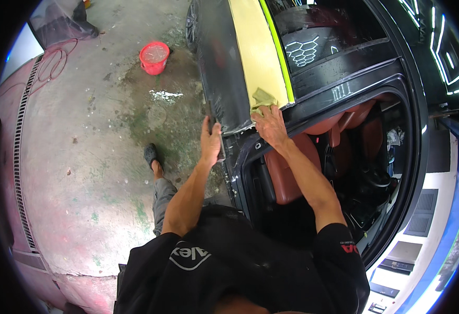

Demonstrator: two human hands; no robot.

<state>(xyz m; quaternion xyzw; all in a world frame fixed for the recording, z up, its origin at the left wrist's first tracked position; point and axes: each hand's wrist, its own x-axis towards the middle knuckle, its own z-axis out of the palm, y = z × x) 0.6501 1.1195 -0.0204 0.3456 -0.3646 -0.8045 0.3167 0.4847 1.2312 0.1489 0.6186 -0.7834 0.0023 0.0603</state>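
Observation:
My right hand (pixel 271 125) is closed on a crumpled olive-yellow cloth (pixel 263 97), pressed on the near end of a pale yellow car panel (pixel 253 44). A bright lime strip (pixel 277 47) runs along that panel's right side. My left hand (pixel 210 144) is beside the near corner of the dark, wet-looking car side (pixel 219 68). Its thumb and a finger are around a narrow dark piece, which I cannot make out clearly. Just right of my right hand is the dark frame of the open car doorway (pixel 313 99).
A red bucket (pixel 155 57) of cloudy liquid stands on the wet concrete floor (pixel 109 131) at left. Brown-red seats (pixel 287 175) show inside the car. A floor drain (pixel 20 152) and a red hose (pixel 51 65) lie at far left.

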